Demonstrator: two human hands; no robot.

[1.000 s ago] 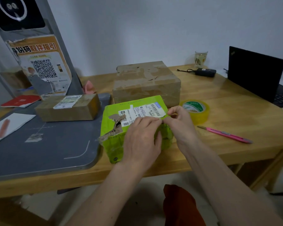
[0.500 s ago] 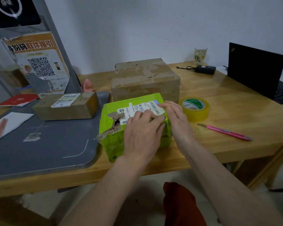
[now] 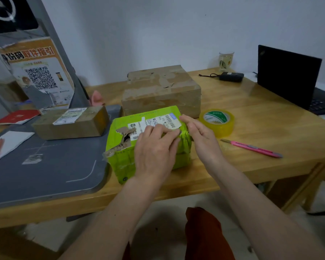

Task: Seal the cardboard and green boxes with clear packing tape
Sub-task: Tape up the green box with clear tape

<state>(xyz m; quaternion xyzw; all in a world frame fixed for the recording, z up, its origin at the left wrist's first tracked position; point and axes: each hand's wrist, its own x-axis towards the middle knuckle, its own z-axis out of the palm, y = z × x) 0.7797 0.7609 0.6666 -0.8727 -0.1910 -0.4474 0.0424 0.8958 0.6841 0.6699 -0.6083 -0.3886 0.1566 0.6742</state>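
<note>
Both hands lie flat-fingered on the green box (image 3: pixel 148 139): left hand (image 3: pixel 154 151) on top, right hand (image 3: pixel 201 136) against its right side. The tape roll (image 3: pixel 217 124) sits just right on the desk (image 3: pixel 270 119).

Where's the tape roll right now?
Head view: the tape roll lies flat on the wooden table, right of the green box, just beyond the pink utility knife.

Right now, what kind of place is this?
Likely a small parcel pickup or packing spot: a QR-code pickup notice, labelled parcels such as the green box, and a tape roll on a wooden table.
</note>
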